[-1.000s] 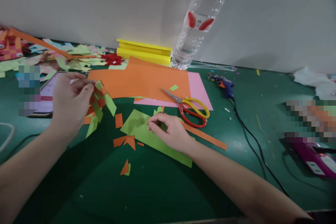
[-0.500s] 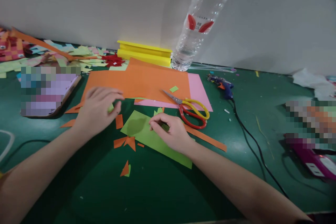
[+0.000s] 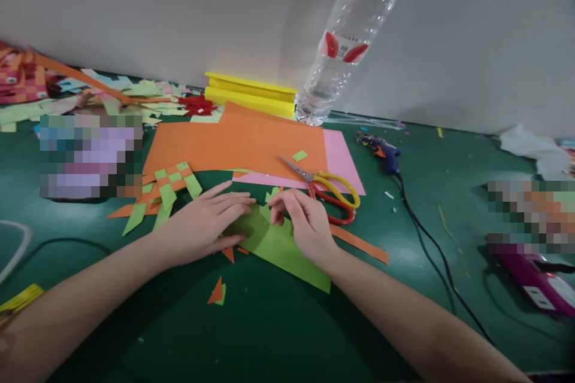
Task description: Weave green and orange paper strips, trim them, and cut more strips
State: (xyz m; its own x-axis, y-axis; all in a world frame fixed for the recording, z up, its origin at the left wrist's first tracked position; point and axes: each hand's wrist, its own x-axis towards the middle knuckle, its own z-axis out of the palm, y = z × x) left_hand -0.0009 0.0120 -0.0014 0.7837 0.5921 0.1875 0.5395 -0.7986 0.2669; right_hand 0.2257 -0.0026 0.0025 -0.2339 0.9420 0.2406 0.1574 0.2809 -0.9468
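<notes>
A green sheet of paper [image 3: 287,254] lies slanted on the table in front of me. My left hand [image 3: 213,224] is open over its left end, palm down and fingers stretched toward the right. Above the sheet's upper edge my right hand [image 3: 308,221] is curled, thumb and fingertips together; whatever they may hold is hidden. Just beyond my left hand rests a woven piece of orange and green paper strips [image 3: 173,179]. Scissors [image 3: 330,185] with one yellow and one red handle lie behind my right hand, partly on the orange paper [image 3: 251,137].
A clear plastic bottle [image 3: 344,51] stands at the back near folded yellow paper [image 3: 249,96]. To the right are a blue glue gun [image 3: 386,152] with its black cord and a magenta power strip [image 3: 530,275]. Paper scraps [image 3: 218,292] lie near me; a phone [image 3: 92,158] is at left.
My left hand has moved right and toward me, from the woven strips to the green sheet, leaving the woven piece uncovered. My right hand has shifted slightly right.
</notes>
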